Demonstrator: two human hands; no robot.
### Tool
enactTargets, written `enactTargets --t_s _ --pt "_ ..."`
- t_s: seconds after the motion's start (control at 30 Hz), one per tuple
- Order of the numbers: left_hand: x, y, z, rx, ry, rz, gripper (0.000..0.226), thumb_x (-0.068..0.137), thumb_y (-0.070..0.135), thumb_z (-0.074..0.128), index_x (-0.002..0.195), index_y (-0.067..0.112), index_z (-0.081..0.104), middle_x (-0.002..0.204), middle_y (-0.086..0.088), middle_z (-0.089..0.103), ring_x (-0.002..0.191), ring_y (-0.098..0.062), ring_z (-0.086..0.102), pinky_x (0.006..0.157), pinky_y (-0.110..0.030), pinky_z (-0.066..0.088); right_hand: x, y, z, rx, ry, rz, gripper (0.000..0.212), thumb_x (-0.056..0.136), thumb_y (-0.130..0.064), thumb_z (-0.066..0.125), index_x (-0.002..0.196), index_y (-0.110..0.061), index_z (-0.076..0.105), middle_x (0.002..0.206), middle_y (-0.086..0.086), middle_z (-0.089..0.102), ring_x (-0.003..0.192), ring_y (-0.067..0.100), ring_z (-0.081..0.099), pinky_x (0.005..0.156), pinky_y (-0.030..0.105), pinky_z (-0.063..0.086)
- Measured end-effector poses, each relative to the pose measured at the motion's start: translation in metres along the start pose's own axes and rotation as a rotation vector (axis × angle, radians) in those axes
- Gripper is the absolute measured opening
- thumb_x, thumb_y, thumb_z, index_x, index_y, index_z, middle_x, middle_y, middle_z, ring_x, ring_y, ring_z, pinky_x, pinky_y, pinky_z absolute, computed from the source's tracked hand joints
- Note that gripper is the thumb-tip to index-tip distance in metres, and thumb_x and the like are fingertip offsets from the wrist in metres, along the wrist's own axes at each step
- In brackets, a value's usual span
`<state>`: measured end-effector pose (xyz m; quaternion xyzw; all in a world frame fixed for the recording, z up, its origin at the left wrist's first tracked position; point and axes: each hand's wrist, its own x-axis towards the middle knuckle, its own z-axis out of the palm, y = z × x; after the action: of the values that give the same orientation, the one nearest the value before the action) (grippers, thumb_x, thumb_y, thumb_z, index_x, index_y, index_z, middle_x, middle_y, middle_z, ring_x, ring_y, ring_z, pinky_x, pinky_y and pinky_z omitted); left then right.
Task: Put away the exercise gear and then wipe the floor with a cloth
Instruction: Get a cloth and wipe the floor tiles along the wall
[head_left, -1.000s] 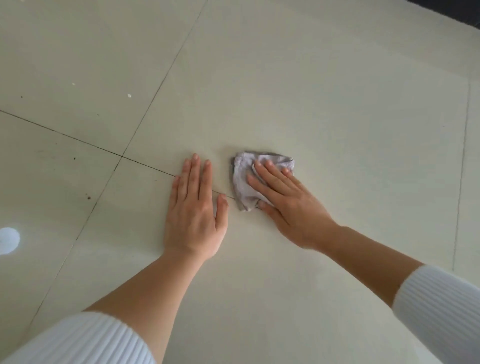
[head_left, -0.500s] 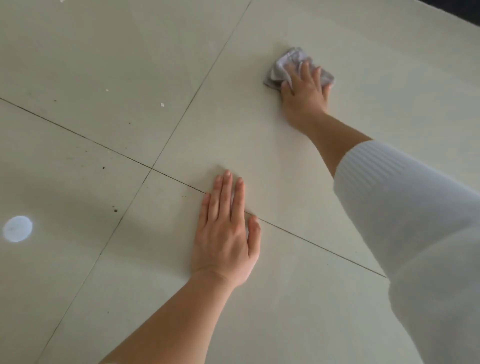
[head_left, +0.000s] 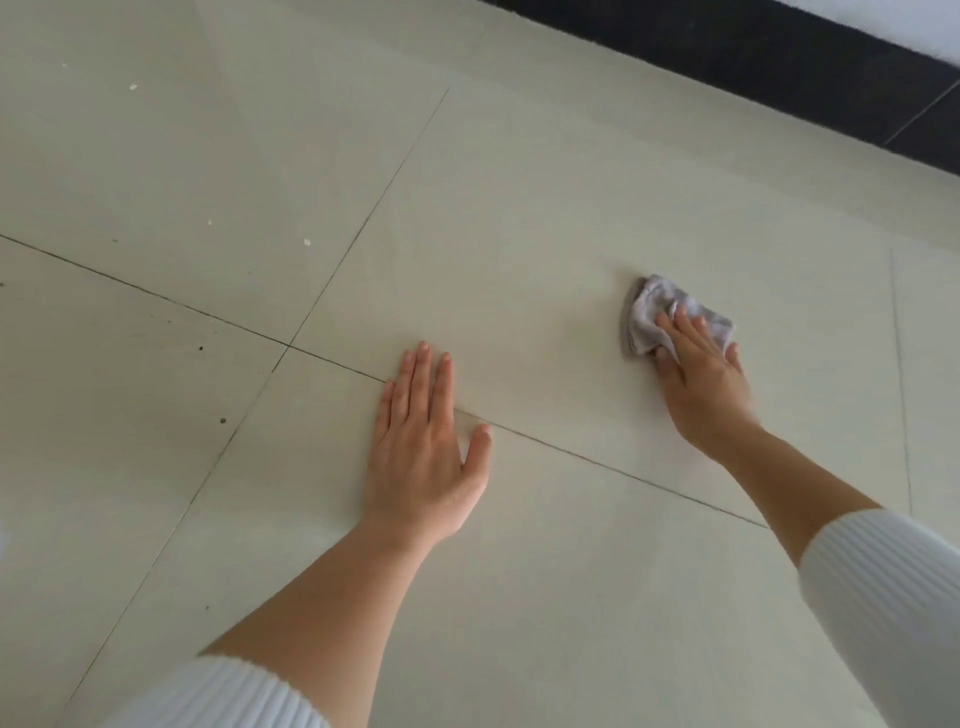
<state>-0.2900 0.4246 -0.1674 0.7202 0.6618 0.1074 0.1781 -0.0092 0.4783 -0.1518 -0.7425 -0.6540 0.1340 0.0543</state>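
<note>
Furthest left of the grout cross (head_left: 287, 345), where four pale tiles of the floor (head_left: 519, 197) meet, a few dark specks (head_left: 223, 420) lie on the tile. Beyond the cross and slightly right of it sit small white crumbs (head_left: 306, 242). Just right of the cross the left hand (head_left: 421, 457) lies flat, palm down, with its fingers straight and close together and the thumb out to the side. It rests across the joint line that runs rightward from the cross. Its forearm is bare up to a white ribbed sleeve (head_left: 218, 696) at the bottom edge. Well right of the cross, a crumpled grey cloth (head_left: 647, 319) lies on the floor. The right hand (head_left: 701, 379) presses on it from the near side, fingers straight and laid over the fabric, thumb at its near edge. The cloth's left and far parts show past the fingertips. A second sleeve (head_left: 883, 597) covers that arm. Far beyond the cross to the right, a dark band (head_left: 779, 57) borders the floor.
</note>
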Motion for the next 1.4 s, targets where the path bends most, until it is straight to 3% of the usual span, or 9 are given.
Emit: enactTargets --t_s 0.17,0.5,0.6,0.67,0.77,0.9,1.1,1.3,1.4 --pt "0.012 -0.012 -0.015 -0.11 -0.227 0.014 0.069 0.098 0.048 0.028 0.153 0.02 -0.004 0.159 0.002 -0.019 0.144 -0.009 -0.022 0.117 -0.03 -0.011 -0.074 -0.033 0.011 0.076 -0.026 0.058 0.048 0.104 -0.025 0.026 0.151 -0.021 0.022 0.16 -0.001 0.01 0.147 0.013 0.0 0.118 0.031 -0.002" --pt "-0.077 -0.052 -0.015 0.071 -0.253 0.157 0.087 0.076 0.062 -0.004 0.152 0.019 -0.007 0.157 -0.005 -0.022 0.14 -0.014 -0.029 0.114 -0.029 -0.016 -0.21 -0.046 0.042 -0.22 -0.16 -0.636 0.053 0.096 -0.032 0.036 0.148 -0.024 0.028 0.156 -0.006 0.025 0.143 0.015 0.023 0.114 0.041 0.018" --pt "-0.101 -0.061 -0.017 0.105 -0.291 0.181 0.083 0.077 0.061 -0.007 0.15 0.021 -0.015 0.155 0.0 -0.029 0.138 -0.01 -0.035 0.115 -0.029 -0.015 -0.184 -0.021 0.018 -0.281 -0.092 -0.36 0.056 0.094 -0.022 0.033 0.15 -0.023 0.026 0.157 -0.007 0.023 0.143 0.016 0.025 0.113 0.051 0.027" --pt "-0.107 -0.067 -0.022 0.124 -0.314 0.201 0.082 0.077 0.061 -0.009 0.147 0.021 -0.02 0.152 0.004 -0.034 0.137 -0.008 -0.036 0.116 -0.028 -0.014 -0.169 0.004 0.002 -0.211 -0.126 -0.024 0.061 0.098 -0.014 0.031 0.153 -0.025 0.006 0.16 -0.009 -0.001 0.147 0.015 0.003 0.118 0.049 0.006" --pt "-0.11 -0.071 -0.027 0.135 -0.338 0.215 0.084 0.075 0.061 -0.01 0.146 0.019 -0.022 0.149 0.006 -0.035 0.138 -0.009 -0.033 0.116 -0.027 -0.013 -0.172 0.035 -0.014 -0.081 -0.14 0.361 0.06 0.1 -0.017 0.03 0.153 -0.025 0.003 0.16 -0.009 -0.005 0.147 0.016 -0.005 0.117 0.05 -0.002" --pt "-0.112 -0.067 -0.026 0.163 -0.341 0.205 0.087 0.074 0.061 -0.011 0.148 0.016 -0.018 0.153 0.001 -0.031 0.14 -0.012 -0.031 0.118 -0.031 -0.01 -0.189 0.031 0.0 -0.006 -0.059 0.472 0.057 0.1 -0.019 0.031 0.153 -0.026 0.011 0.161 -0.003 0.002 0.147 0.024 0.001 0.118 0.049 0.005" --pt "-0.113 -0.067 -0.022 0.186 -0.331 0.194 0.087 0.075 0.058 -0.011 0.15 0.014 -0.014 0.157 -0.004 -0.025 0.142 -0.016 -0.027 0.119 -0.033 -0.009 -0.246 -0.058 0.05 -0.027 -0.027 -0.17 0.058 0.084 -0.014 0.054 0.141 -0.016 0.041 0.148 0.011 0.041 0.133 0.044 0.038 0.103 0.054 0.039" --pt "-0.117 -0.065 -0.032 0.145 -0.309 0.152 0.079 0.082 0.056 -0.003 0.152 0.02 -0.007 0.157 -0.003 -0.023 0.144 -0.015 -0.022 0.118 -0.03 -0.008 -0.295 -0.103 0.075 -0.159 -0.202 -0.742 0.057 0.095 -0.038 0.041 0.149 -0.028 0.028 0.157 -0.004 0.023 0.145 0.025 0.02 0.117 0.041 0.021" --pt "-0.132 -0.076 -0.035 0.166 -0.262 0.157 0.082 0.079 0.057 -0.007 0.152 0.02 -0.003 0.159 -0.006 -0.018 0.146 -0.019 -0.017 0.118 -0.03 -0.006 -0.276 -0.088 0.07 -0.246 -0.183 -0.825 0.057 0.095 -0.036 0.036 0.15 -0.028 0.022 0.158 -0.007 0.02 0.145 0.023 0.019 0.117 0.044 0.02"
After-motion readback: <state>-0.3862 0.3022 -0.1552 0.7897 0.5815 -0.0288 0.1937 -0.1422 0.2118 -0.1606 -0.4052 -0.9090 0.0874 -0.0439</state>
